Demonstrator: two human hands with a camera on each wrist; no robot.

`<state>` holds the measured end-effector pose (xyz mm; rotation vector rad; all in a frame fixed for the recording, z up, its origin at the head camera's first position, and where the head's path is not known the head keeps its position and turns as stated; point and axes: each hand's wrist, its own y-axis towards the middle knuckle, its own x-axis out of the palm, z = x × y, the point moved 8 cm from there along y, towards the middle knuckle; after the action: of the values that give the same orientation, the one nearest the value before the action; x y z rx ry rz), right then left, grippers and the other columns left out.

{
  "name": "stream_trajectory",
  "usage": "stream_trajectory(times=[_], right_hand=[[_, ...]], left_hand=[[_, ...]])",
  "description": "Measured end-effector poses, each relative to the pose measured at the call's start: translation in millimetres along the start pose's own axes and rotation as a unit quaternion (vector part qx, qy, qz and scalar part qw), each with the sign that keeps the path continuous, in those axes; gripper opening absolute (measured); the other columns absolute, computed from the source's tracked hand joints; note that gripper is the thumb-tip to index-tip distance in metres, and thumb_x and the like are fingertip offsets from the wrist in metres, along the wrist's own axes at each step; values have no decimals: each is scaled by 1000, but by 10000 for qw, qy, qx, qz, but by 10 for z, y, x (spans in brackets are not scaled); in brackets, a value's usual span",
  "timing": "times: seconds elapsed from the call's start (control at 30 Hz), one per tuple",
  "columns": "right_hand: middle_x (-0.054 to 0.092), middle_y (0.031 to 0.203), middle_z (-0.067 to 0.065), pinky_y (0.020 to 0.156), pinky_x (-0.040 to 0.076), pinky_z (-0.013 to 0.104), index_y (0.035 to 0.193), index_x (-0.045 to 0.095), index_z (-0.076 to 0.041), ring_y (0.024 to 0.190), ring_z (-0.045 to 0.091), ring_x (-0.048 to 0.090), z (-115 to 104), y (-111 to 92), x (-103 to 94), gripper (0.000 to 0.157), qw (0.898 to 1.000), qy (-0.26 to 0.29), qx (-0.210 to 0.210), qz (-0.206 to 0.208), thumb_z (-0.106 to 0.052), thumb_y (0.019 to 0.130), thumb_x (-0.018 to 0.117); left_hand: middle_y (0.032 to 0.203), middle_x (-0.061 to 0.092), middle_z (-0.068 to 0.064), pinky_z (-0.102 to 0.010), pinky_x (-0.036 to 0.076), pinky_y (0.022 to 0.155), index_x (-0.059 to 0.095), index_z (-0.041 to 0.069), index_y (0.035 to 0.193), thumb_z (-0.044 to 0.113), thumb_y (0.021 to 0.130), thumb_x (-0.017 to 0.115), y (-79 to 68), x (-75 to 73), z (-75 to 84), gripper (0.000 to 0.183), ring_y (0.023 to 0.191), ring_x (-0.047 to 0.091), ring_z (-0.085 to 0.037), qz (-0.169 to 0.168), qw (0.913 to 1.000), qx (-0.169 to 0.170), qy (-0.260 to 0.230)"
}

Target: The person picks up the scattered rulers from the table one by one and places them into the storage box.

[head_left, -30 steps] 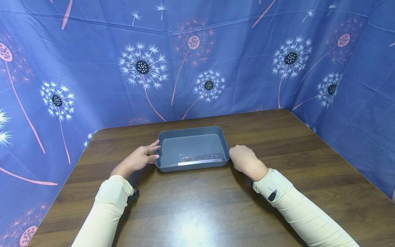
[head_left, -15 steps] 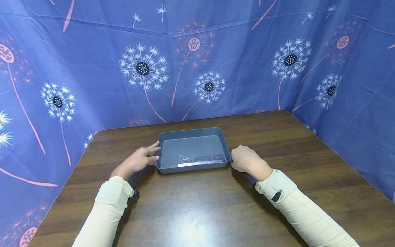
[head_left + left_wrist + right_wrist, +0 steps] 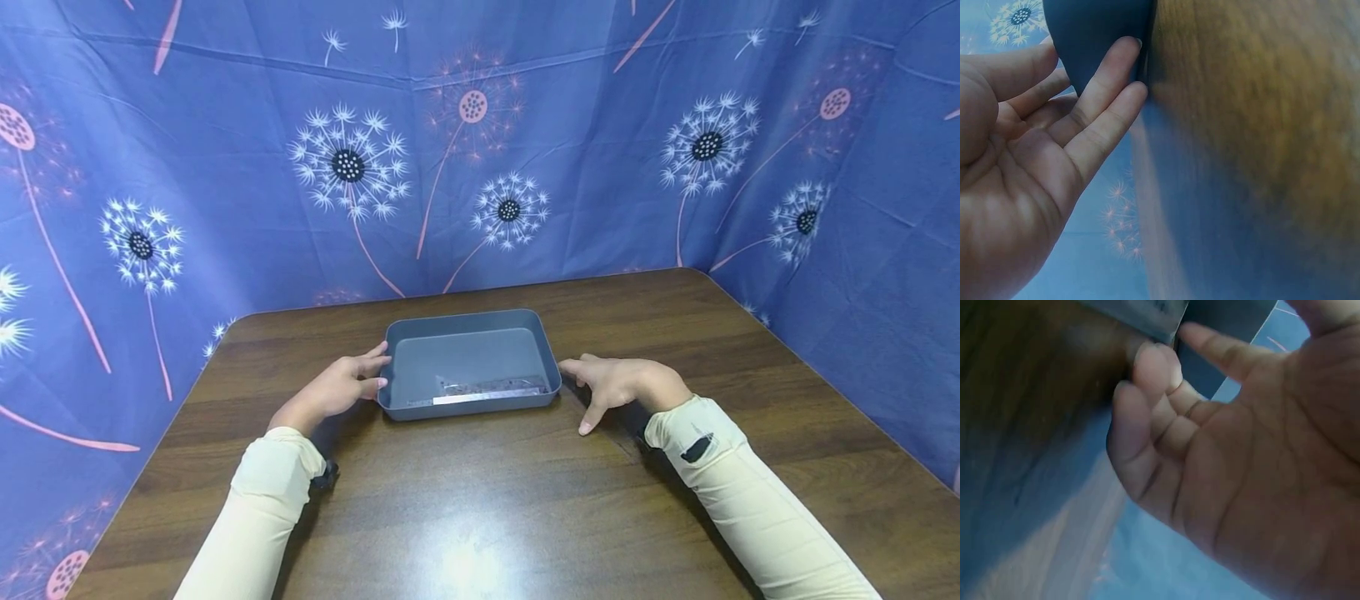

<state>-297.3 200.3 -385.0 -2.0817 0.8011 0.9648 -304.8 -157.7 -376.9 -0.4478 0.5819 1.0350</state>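
Note:
A shallow grey rectangular tray [image 3: 465, 352] lies toward the back of the table. Along its near wall is a clear, crinkly plastic strip [image 3: 491, 387] with a bright silvery-white edge. My left hand [image 3: 335, 385] is at the tray's left end, thumb toward the near corner and fingers extended against the wall. In the left wrist view, straight fingertips [image 3: 1124, 53] meet the tray's dark side [image 3: 1097, 28]. My right hand [image 3: 618, 383] is by the right near corner, thumb spread away and fingertips close to the wall. The right wrist view shows its lower fingers bent, holding nothing visible.
The brown wood-grain table [image 3: 465, 492] extends around the tray, with a bright glare spot near the front. Behind and beside it hangs a blue cloth [image 3: 600, 167] with a dandelion print. Dark wrist cameras sit under both cream sleeves [image 3: 270, 500].
My right hand was curled at the tray's right corner; it has drifted right and its thumb and fingers have spread apart. The left hand stays put, and the tray looks nearly unmoved.

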Motion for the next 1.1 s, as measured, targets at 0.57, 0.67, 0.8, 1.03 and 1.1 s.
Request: stream_trajectory(times=[0.57,0.67,0.8,1.03,1.1], right_hand=[[43,122,15,102,41,49,146,44,-17,116,33,46,122,-38,-48,104,9999,80,-5,117,-26,58,96],[44,125,15,102,41,52,141,45,-19,119,34,47,127,-17,-57,99,9996,-99,66,253,-33,58,96],[45,124,16,99,44,50,132,45,-12,116,33,49,122,1,-59,95,9986,-312,120,399,-39,56,96],[43,114,16,92,47,44,122,40,-3,102,30,52,131,24,-51,98,9965,-475,365,591,-42,52,97],[44,115,16,93,47,44,121,39,-2,101,29,52,125,23,-49,99,9964,-458,368,617,-42,51,98]], left_hand=[[163,18,-18,-52,43,106,39,-7,148,9,101,55,20,-15,-9,52,108,68,-33,-19,10000,-18,37],[163,19,-17,-53,41,107,40,-7,148,7,101,55,12,-19,-19,51,108,68,-32,14,10000,-7,40],[163,19,-17,-54,40,108,40,-6,148,7,101,56,9,-17,-23,51,108,68,-32,25,10000,-30,31],[163,20,-17,-55,37,110,42,-7,147,7,100,56,16,-11,-22,51,110,67,-32,52,10000,-36,39],[162,20,-18,-55,37,110,41,-7,147,7,100,56,16,-7,-17,51,109,67,-32,39,10000,0,56]])
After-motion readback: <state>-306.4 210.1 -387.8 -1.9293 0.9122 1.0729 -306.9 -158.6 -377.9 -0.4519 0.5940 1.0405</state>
